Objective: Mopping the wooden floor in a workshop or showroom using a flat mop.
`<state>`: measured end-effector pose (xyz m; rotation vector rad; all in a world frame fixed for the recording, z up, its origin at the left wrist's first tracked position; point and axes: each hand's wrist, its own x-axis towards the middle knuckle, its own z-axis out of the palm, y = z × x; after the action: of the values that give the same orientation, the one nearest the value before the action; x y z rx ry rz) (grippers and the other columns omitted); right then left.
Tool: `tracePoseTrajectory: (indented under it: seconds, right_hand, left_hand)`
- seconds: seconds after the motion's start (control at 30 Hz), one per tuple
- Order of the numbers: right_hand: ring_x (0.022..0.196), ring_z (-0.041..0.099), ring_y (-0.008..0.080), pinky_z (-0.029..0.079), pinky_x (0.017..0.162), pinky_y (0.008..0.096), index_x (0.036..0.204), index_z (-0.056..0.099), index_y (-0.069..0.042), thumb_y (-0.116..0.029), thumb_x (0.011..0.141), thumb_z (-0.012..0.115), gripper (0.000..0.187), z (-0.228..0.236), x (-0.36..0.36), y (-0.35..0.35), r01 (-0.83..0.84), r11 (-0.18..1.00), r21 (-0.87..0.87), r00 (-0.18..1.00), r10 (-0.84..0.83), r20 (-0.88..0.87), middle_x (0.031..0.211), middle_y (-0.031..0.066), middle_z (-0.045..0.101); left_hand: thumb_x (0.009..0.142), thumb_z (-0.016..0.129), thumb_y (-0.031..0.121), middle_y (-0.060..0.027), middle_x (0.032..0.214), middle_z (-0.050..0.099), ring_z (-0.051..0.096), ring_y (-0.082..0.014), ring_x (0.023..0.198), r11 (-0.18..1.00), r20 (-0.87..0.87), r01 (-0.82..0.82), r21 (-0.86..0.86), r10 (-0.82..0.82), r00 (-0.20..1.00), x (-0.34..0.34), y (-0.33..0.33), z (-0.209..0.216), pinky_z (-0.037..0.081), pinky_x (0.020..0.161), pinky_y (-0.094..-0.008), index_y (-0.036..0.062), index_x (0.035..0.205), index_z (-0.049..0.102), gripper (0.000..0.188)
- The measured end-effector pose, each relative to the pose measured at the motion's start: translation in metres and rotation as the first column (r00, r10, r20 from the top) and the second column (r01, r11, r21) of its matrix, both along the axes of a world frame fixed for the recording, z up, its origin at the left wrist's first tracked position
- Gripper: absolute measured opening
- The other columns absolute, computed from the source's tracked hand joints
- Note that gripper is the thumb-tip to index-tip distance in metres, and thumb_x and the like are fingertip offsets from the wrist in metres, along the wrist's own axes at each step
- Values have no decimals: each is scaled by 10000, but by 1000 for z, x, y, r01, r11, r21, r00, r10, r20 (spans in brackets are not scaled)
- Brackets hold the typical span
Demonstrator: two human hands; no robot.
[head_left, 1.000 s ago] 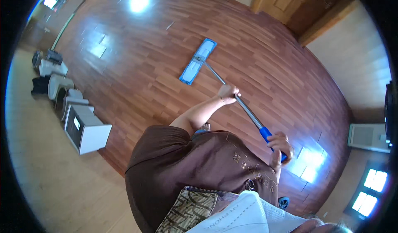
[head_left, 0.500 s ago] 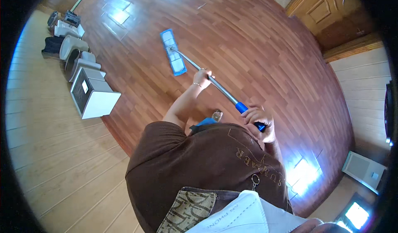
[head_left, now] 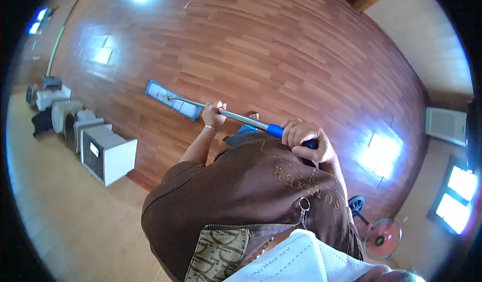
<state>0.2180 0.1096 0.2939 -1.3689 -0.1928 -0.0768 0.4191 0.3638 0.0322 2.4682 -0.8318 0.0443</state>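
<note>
A flat mop with a blue-edged, pale rectangular head (head_left: 173, 100) lies on the wood-look floor, left of centre. Its silver pole (head_left: 246, 120) slants from the head toward my body and ends in a blue and black grip. My left hand (head_left: 214, 115) is wrapped round the thin part of the pole, close to the mop head. Higher up, my right hand (head_left: 305, 140) closes round the blue grip, and the dark end of the handle pokes out beside the thumb.
Along the left wall stand a white box-shaped appliance (head_left: 120, 156) and several pale and dark items. A red round fan (head_left: 382, 239) is at the lower right. A white cabinet-like unit (head_left: 446, 125) is by the right wall. Brown floorboards (head_left: 281, 56) stretch ahead, with bright reflections.
The mop head has swung left and nearer to me, turning from upright to slanted. Both hands moved along with the pole. My view has turned, and the fan now shows.
</note>
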Motion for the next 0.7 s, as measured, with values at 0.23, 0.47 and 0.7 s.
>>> tracePoseTrajectory:
  seconds: [0.23,0.47,0.7]
  right_hand:
    - [742,615,255,390,901,445,604,555,-54,-42,689,657,133,36,-53,-5,229,970,-88,973,-226,43,640,61,593]
    - [717,642,257,416,836,436,661,566,-95,-50,635,683,128,80,-171,19,558,786,-267,829,-543,137,645,45,599]
    - [718,637,252,436,765,426,648,531,-75,-38,679,670,147,103,-252,75,711,532,-459,683,-677,273,673,59,603]
  left_hand:
    - [759,685,218,-113,656,588,592,-331,671,926,-37,364,-103,-370,928,-5,-77,32,476,636,-435,92,626,503,258]
    - [806,639,286,-108,673,579,590,-328,715,571,-183,814,-107,-816,549,-83,-176,54,480,649,-426,84,661,518,276]
    - [744,743,281,-132,640,569,568,-339,659,180,-101,930,-320,-983,155,-201,-249,49,452,663,-438,84,639,546,298]
